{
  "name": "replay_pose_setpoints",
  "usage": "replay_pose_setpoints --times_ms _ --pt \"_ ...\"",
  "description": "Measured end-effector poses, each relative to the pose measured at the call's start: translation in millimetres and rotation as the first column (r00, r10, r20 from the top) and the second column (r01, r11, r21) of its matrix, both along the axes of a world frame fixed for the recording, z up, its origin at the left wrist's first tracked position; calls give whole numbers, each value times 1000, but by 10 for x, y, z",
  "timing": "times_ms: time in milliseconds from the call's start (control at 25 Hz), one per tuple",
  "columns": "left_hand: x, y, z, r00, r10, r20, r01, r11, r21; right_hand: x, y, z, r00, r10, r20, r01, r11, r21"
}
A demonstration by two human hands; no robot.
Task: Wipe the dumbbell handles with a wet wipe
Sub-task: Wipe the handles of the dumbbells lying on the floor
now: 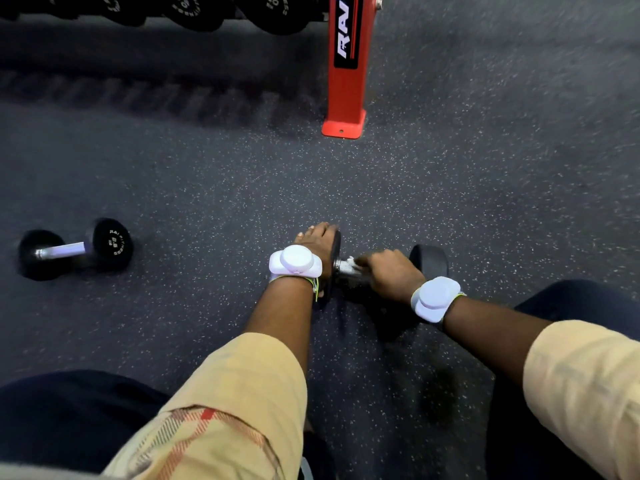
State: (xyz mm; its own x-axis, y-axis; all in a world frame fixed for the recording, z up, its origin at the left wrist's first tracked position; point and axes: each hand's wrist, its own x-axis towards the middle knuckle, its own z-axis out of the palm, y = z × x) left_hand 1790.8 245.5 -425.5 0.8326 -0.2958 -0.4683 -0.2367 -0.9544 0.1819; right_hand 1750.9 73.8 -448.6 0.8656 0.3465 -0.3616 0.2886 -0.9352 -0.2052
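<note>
A black dumbbell [429, 263] with a silver handle lies on the speckled floor just in front of me. My left hand [317, 242] rests over its left weight head, fingers laid across the top. My right hand [389, 273] curls round the handle and holds a white wet wipe [350, 263] against it; only a small corner of the wipe shows beside my fingers. A second black dumbbell [74, 249] with a bare silver handle lies on the floor far to the left, untouched.
A red rack post [346, 81] stands on the floor ahead, with several black dumbbells [194, 10] on the rack at the top edge. My knees in dark trousers flank the lower frame. Dark rubber floor [207, 188] spreads between the two dumbbells.
</note>
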Motion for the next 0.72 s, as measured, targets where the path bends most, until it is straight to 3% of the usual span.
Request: replay_pose_setpoints --times_ms 200,440,720 --pt "-14 9 25 1000 0 -10 0 1000 3 -21 4 -2 999 17 43 -14 998 -64" --pt "-55 13 103 997 12 -79 -12 1000 4 -73 1 85 995 40 89 -15 965 -262" --pt "-18 7 83 994 21 -107 -21 1000 0 -97 -40 149 996 77 51 -50 914 -403"
